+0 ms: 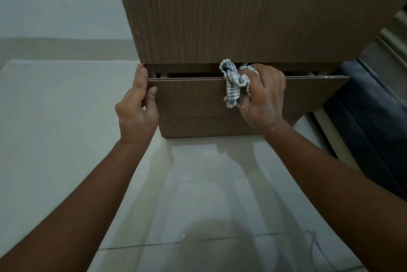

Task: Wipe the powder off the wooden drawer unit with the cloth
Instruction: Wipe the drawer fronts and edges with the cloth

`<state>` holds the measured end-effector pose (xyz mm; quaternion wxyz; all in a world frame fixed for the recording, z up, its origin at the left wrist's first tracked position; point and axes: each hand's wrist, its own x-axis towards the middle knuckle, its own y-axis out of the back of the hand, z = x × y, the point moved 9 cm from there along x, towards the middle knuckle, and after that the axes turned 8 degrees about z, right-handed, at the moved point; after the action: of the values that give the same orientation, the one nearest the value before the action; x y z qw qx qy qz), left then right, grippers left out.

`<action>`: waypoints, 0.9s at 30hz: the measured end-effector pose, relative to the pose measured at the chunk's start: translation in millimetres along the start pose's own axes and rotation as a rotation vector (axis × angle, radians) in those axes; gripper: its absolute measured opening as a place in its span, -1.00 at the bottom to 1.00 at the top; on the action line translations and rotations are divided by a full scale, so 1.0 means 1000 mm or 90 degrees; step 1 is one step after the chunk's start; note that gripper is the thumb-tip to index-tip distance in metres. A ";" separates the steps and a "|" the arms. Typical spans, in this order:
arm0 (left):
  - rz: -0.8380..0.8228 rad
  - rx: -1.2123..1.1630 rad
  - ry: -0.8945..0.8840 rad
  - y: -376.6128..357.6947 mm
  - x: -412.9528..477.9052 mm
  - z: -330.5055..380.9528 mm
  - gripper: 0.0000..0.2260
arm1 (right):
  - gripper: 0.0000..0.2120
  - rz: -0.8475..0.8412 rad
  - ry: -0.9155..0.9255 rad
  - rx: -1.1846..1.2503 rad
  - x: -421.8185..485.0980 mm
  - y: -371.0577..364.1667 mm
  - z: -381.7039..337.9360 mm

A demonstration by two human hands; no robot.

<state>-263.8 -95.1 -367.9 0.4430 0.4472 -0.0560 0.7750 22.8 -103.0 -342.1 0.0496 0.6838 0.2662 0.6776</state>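
Note:
A brown wooden drawer unit point(242, 25) stands in front of me on the floor. Its bottom drawer point(193, 100) is pulled out a little, leaving a dark gap above its front panel. My left hand point(137, 106) grips the left end of that panel, fingers behind it and thumb on the front. My right hand point(263, 97) holds a bunched white cloth with a dark check point(234, 83) against the panel's top edge, near the middle. White powder specks show on both hands. I cannot make out powder on the wood.
Glossy pale floor tiles point(198, 183) lie below the unit, reflecting it. A pale wall point(55, 3) is on the left. To the right, a dark padded thing point(374, 128) sits close beside the unit.

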 end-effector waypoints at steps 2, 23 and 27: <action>0.007 0.006 0.007 0.000 -0.001 -0.001 -0.58 | -0.74 0.006 -0.009 -0.014 -0.002 0.011 0.024; -0.029 0.037 0.090 -0.008 -0.009 -0.021 -0.50 | -0.70 0.059 -0.388 -0.110 -0.030 0.082 0.211; -0.029 0.061 0.062 -0.009 -0.014 -0.025 -0.44 | -0.69 0.236 -0.630 -0.039 -0.072 0.106 0.238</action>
<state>-270.5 -86.4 -395.9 0.4407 0.4307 0.0134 0.7875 284.9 -154.4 -379.9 0.0685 0.9558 0.0660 0.2783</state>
